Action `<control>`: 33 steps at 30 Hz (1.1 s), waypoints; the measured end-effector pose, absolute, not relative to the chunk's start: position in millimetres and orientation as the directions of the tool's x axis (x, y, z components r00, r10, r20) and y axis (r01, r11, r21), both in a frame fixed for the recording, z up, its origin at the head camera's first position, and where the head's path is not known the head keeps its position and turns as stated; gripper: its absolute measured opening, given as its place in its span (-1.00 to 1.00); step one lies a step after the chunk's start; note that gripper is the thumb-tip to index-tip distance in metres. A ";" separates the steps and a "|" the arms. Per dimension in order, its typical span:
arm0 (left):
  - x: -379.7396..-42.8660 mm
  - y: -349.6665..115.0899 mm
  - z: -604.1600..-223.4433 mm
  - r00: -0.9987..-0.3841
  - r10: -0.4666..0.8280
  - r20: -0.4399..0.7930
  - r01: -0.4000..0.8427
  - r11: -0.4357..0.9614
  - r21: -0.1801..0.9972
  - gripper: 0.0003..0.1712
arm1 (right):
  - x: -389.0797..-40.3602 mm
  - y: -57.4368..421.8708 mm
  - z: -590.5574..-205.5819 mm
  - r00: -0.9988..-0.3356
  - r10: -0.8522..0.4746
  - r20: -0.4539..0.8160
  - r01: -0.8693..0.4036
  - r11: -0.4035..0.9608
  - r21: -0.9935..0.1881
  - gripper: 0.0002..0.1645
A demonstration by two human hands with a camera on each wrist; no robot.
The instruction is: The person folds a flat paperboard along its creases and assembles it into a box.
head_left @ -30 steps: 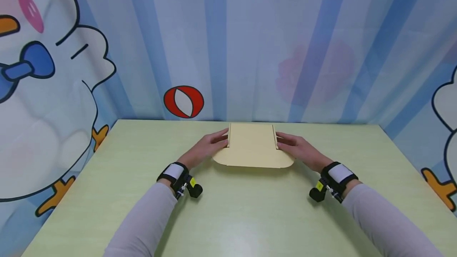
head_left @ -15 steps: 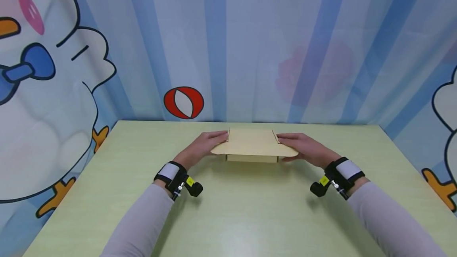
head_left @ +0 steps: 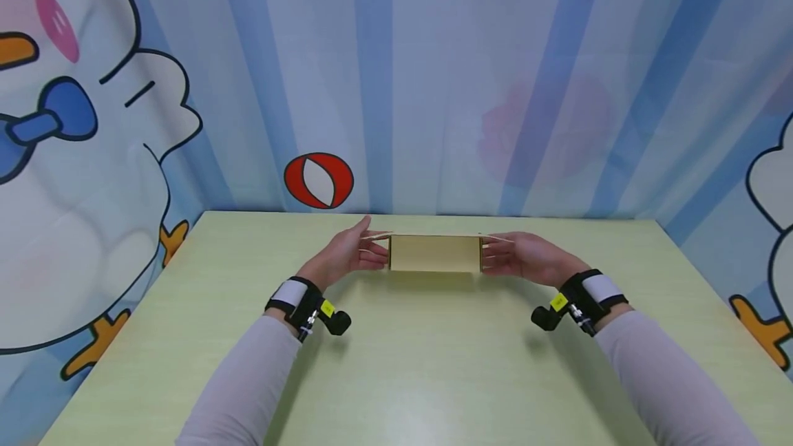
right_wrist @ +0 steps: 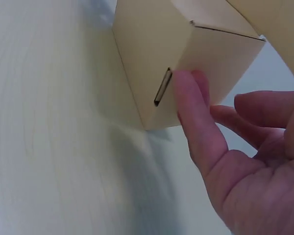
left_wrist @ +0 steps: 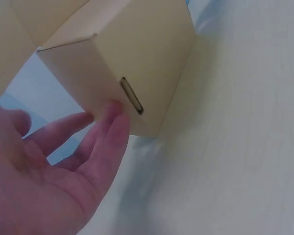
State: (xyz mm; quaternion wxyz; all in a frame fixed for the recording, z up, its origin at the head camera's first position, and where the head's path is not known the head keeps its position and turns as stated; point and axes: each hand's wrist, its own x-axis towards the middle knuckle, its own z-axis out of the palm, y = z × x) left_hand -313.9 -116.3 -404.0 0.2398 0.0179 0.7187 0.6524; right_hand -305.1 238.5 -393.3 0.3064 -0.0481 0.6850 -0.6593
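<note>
Between my two hands is a small pale tan cardboard box, its plain front face towards me in the head view. A raised lid flap stands off its top edge in the left wrist view. My left hand has its fingertips against the left side, beside a narrow slot, with the thumb held away from the box. My right hand touches the opposite side with nearly straight fingers, next to a matching slot. Most of the box's top is hidden in the head view.
The pale wood-grain table spreads in front of the box and to both sides. Behind its far edge hangs a blue striped curtain printed with cartoon figures. Each wrist wears a strapped-on camera.
The box's lid panel has tipped from facing up to edge-on, so the front face now shows. The left thumb has lifted off, and both hands' fingers have moved to the sides.
</note>
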 end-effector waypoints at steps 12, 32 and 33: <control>-316.3 -100.3 -414.1 -0.901 0.314 -0.300 -0.236 0.225 0.945 -0.48 | -306.7 231.7 -402.4 -0.803 -0.494 -0.334 0.343 0.075 -0.936 -0.45; -318.2 -96.3 -420.7 -0.949 0.160 -0.270 -0.211 0.314 0.926 -0.44 | -309.6 236.9 -405.7 -0.841 -0.412 -0.351 0.294 0.196 -0.935 -0.30; -319.8 -99.7 -420.4 -0.955 0.135 -0.264 -0.211 0.318 0.925 -0.44 | -310.0 239.7 -403.8 -0.850 -0.397 -0.345 0.281 0.212 -0.936 -0.30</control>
